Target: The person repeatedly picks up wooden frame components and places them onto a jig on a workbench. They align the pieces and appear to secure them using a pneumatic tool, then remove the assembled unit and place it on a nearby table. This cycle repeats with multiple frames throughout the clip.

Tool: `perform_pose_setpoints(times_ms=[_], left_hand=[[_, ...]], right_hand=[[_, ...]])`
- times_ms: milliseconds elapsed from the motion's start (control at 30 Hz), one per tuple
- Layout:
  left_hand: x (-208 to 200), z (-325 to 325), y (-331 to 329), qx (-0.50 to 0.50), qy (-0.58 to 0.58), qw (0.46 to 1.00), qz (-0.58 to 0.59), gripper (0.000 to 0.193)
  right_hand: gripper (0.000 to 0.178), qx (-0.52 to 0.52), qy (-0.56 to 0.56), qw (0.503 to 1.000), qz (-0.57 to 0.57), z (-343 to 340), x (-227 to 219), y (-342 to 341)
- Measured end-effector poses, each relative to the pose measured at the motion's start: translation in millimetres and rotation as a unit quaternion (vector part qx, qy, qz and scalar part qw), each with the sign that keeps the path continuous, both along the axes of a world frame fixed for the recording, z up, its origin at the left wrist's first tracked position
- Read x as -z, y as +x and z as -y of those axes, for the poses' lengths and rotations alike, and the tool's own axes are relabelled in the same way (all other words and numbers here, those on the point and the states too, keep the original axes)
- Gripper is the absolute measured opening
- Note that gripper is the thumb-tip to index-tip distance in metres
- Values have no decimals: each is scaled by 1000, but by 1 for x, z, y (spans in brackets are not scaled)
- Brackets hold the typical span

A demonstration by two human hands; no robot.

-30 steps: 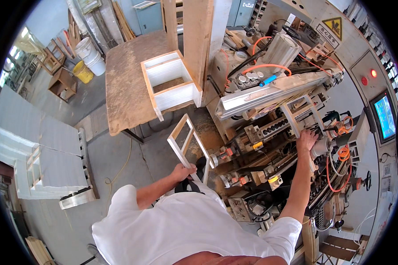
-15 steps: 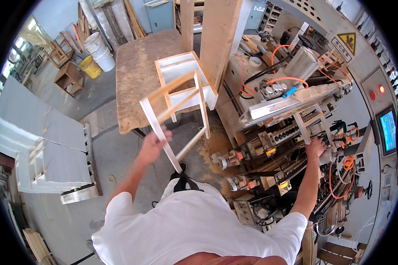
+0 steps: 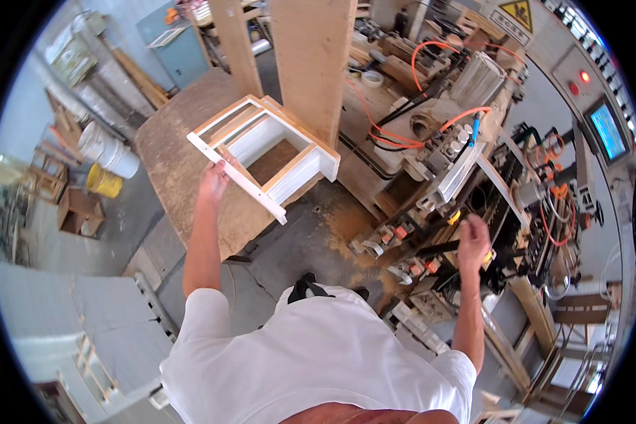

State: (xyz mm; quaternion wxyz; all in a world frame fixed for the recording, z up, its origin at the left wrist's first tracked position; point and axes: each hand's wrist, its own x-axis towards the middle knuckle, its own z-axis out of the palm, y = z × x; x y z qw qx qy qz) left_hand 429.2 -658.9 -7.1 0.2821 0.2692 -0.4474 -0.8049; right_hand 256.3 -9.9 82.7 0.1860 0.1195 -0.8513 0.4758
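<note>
My left hand [image 3: 212, 182] is closed on the white near rail of a wooden frame [image 3: 239, 173] with pale slats and open gaps. That frame lies on or just over a stack of similar white-edged frames [image 3: 292, 185] on the brown worktable [image 3: 169, 152]; whether it rests fully on them I cannot tell. Over the front of the machine [image 3: 466, 166] my right hand [image 3: 474, 244] hangs with its fingers curled in; anything inside them is hidden. Past it, another pale wooden frame [image 3: 503, 189] stands in the machine.
Tall boards [image 3: 312, 63] rise behind the stack. Orange air hoses [image 3: 417, 67] loop over the machine, and a control screen [image 3: 607, 131] is at the far right. White and yellow buckets [image 3: 104, 180] stand on the left floor. Sawdust [image 3: 357, 237] lies below the machine.
My left hand has carried the tilted frame away from me and to the left, onto or over the stack. My right hand has come off the frame in the machine, moving left and nearer.
</note>
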Motion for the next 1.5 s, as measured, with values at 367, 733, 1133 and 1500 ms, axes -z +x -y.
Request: perform_pose_setpoints(times_ms=[367,733,1133,1500], left_hand=[[39,37,-36,89,-539,676,495,49],[27,-253,-32,346,-470,808,75,15],[30,-483,74,679,-454,577,10,28],[-60,-578,104,787,-328,518,-69,45]], right_hand=[[25,134,126,946,267,-12,147,196],[32,254,211,941,68,-51,17,274],[53,666,444,567,195,-222,-154,546],[29,544,372,751,33,-173,-167,500]])
